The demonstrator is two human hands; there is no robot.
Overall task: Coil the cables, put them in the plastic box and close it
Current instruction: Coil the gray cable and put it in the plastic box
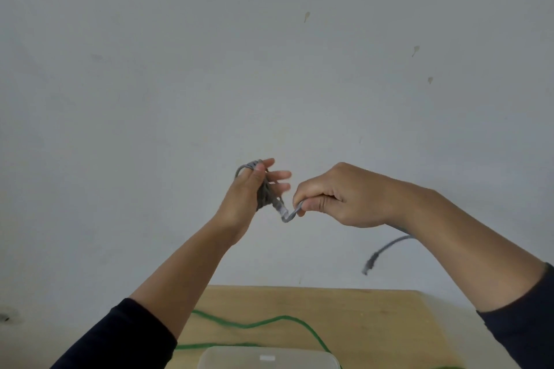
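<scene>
Grey cable [263, 189] mostly coiled around left hand [245, 198], above the bench [374, 317]; right hand [341, 198] grip pinches its tail. Green cable [269, 322] uncoiled behind plastic box [269, 358], lid on.

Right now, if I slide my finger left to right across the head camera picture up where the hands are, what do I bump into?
Left hand wrapped in the grey cable coil → right hand pinching the cable → dangling cable plug.

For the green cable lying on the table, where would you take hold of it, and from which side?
Grip the green cable at the raised bend in its middle, coming from above. It lies loose and uncoiled on the wooden table, clear of the plastic box. Its ends run out of view.
</scene>
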